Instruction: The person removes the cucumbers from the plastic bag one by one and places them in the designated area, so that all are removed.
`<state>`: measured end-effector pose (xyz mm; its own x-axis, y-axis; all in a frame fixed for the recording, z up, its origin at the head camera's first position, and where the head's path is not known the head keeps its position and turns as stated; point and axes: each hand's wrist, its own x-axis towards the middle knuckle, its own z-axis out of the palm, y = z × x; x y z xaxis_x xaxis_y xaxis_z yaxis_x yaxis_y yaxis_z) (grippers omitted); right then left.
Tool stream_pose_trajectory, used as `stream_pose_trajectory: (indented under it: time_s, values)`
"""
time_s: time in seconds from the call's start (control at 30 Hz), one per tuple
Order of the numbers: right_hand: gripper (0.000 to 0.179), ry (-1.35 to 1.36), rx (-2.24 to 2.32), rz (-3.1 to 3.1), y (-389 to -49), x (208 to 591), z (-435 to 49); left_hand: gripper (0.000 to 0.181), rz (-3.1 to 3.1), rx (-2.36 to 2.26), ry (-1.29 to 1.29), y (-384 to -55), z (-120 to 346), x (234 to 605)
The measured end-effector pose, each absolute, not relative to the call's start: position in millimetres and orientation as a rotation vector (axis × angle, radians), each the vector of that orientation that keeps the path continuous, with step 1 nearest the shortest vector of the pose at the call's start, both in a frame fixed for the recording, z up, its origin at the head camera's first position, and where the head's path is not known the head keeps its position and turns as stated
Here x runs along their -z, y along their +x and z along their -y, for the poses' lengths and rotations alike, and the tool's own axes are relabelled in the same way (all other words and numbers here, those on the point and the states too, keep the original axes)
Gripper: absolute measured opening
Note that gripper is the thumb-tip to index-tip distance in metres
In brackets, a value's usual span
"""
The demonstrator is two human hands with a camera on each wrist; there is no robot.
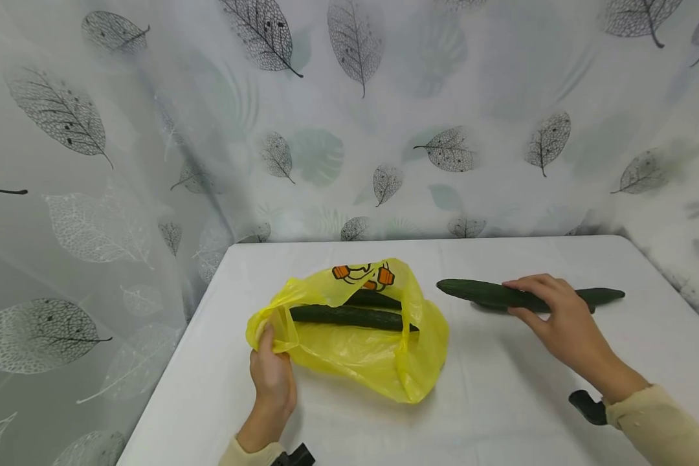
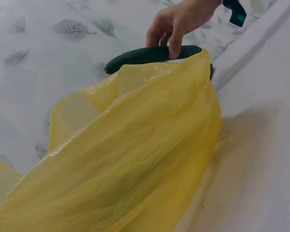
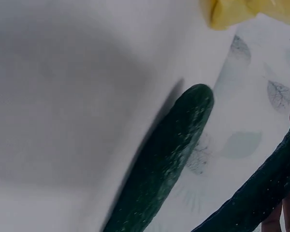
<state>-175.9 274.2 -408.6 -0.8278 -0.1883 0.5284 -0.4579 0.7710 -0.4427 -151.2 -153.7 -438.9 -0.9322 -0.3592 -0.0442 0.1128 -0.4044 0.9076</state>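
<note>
My left hand [image 1: 272, 378] pinches the left rim of a yellow plastic bag [image 1: 349, 359], its mouth spread toward me. Two cucumbers [image 1: 352, 317] lie inside the bag. To the right, my right hand [image 1: 559, 317] grips another cucumber [image 1: 472, 289] around its middle, raised over the table. Under and behind it one more cucumber [image 1: 606, 296] lies on the table, partly covered by the held one. In the right wrist view the lying cucumber [image 3: 164, 159] and the held cucumber [image 3: 261, 193] appear apart. The bag hides my left fingers in the left wrist view.
A white-covered table [image 1: 472, 414] carries everything. Behind it and at both sides hangs a pale curtain [image 1: 489, 77] printed with leaves. Black straps [image 1: 588, 408] sit at the wrists over light sleeves [image 1: 664, 421].
</note>
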Motion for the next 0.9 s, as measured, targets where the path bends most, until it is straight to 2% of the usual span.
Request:
stream_pose_trajectory:
  time_s: [0.9]
  values:
    - [0.051,0.524,-0.447,2.743,-187,449,-338,0.043,1.537,2.387,0.286,-152,154,435]
